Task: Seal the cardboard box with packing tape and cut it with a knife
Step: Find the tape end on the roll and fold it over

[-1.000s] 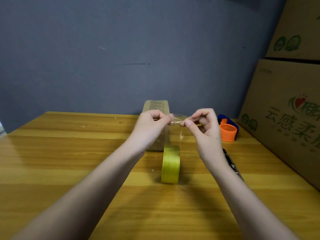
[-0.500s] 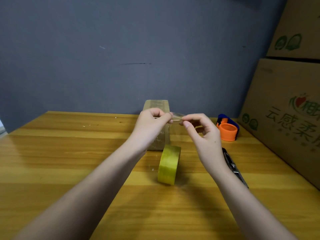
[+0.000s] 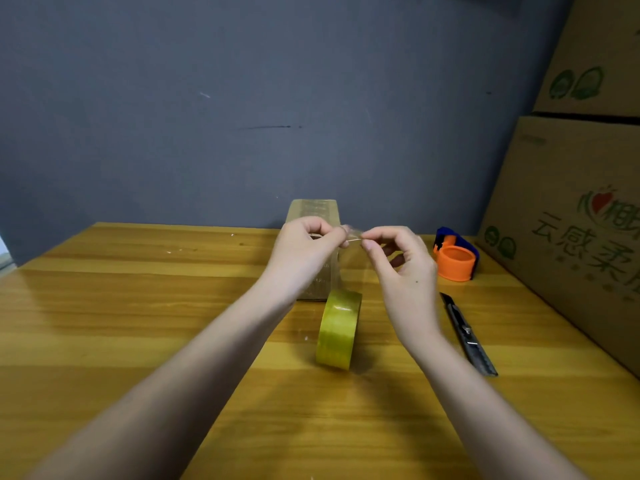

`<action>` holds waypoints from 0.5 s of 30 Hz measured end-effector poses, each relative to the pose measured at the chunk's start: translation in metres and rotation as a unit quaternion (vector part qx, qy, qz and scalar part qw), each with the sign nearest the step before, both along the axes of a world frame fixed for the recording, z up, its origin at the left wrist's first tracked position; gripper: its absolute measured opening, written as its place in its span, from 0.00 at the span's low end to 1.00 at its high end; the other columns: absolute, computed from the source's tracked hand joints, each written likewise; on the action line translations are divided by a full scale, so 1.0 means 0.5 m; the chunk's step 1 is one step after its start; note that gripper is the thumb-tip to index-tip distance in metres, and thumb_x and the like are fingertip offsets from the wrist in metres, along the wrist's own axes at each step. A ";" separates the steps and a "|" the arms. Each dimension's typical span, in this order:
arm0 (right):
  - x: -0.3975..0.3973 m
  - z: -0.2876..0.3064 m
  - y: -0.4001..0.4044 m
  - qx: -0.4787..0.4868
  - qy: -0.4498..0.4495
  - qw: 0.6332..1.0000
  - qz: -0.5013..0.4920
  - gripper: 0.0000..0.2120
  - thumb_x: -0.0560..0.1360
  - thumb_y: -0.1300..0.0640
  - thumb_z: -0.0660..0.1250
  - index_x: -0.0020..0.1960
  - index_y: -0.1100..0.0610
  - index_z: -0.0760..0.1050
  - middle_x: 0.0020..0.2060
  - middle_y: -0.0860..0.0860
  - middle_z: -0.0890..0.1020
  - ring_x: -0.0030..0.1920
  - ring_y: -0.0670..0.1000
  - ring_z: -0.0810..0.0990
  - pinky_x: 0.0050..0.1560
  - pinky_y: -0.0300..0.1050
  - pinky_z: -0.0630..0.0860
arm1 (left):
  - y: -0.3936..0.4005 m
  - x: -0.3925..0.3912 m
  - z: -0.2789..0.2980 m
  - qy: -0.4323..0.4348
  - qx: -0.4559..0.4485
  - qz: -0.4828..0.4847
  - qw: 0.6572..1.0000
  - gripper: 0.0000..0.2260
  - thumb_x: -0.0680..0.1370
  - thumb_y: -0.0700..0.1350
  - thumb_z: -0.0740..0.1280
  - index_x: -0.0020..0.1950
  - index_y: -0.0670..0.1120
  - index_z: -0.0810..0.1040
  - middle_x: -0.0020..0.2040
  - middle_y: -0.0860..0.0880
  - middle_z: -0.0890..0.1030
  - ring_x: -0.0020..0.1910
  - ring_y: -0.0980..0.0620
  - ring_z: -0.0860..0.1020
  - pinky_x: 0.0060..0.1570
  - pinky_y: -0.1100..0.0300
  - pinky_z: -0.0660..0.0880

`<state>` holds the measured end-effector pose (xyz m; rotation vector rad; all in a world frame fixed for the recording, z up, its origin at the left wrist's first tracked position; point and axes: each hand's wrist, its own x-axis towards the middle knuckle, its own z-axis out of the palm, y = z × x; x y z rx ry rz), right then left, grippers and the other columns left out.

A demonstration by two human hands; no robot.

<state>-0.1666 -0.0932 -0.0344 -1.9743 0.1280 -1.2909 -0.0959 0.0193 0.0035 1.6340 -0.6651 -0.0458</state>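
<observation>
Cardboard everywhere on the right side: two big stacked cartons (image 3: 571, 216) with green logos and green Chinese print, the part you can read is 云感柔, plus a little red heart-shaped mark above it.

Both forearms reach forward over the wooden table (image 3: 138, 306), hands raised and meeting in the middle. The left hand (image 3: 304, 249) and right hand (image 3: 403, 268) each pinch the loose end of clear tape (image 3: 353, 233) between thumb and forefinger, the fingertips almost touching. The right hand's other fingers are curled loosely; the left hand is curled into more of a fist shape.

A thin clear strip runs down from the pinch toward the tape roll (image 3: 337, 329), which stands on edge on the table just below the fingers, glossy yellow-green. Right behind the left hand's fingers is the small cardboard box (image 3: 313, 209), upright, tall and narrow, its top shiny with tape already on it.

To the right of the right hand's fingers lies a slim grey utility knife (image 3: 467, 336), flat on the wood. Farther back on that side sits an orange and blue plastic tape dispenser (image 3: 455, 254).
</observation>
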 end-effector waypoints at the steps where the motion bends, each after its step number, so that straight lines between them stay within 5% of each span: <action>1: 0.001 -0.003 0.001 -0.007 0.003 1.000 -0.007 0.07 0.75 0.59 0.67 0.46 0.47 0.76 0.42 0.40 0.78 0.49 0.49 0.77 0.48 0.47 0.76 | 0.000 0.000 -0.001 -0.004 0.003 0.003 1.000 0.11 0.75 0.45 0.68 0.35 0.41 0.82 0.42 0.40 0.84 0.46 0.47 0.80 0.44 0.70 0.71; 6: 0.006 -0.017 0.009 -0.001 0.004 1.000 -0.022 0.04 0.77 0.60 0.64 0.47 0.52 0.75 0.45 0.45 0.77 0.50 0.48 0.76 0.49 0.44 0.74 | -0.004 0.002 -0.011 -0.042 0.024 0.048 0.998 0.11 0.69 0.53 0.69 0.28 0.50 0.80 0.37 0.47 0.84 0.45 0.47 0.81 0.54 0.46 0.76; 11: 0.008 -0.017 0.016 0.028 -0.025 0.999 -0.018 0.04 0.76 0.62 0.66 0.47 0.55 0.77 0.52 0.49 0.72 0.51 0.36 0.74 0.51 0.31 0.72 | -0.009 0.006 -0.015 -0.057 0.032 0.074 0.995 0.12 0.67 0.56 0.66 0.28 0.50 0.80 0.38 0.48 0.83 0.44 0.48 0.81 0.52 0.46 0.76; 15: 0.012 -0.022 0.016 -0.003 -0.027 0.999 -0.034 0.03 0.76 0.62 0.65 0.47 0.56 0.76 0.50 0.49 0.73 0.52 0.39 0.72 0.53 0.33 0.70 | -0.014 0.005 -0.012 -0.118 0.084 0.111 0.983 0.15 0.71 0.57 0.66 0.35 0.46 0.79 0.43 0.51 0.80 0.45 0.51 0.79 0.49 0.53 0.75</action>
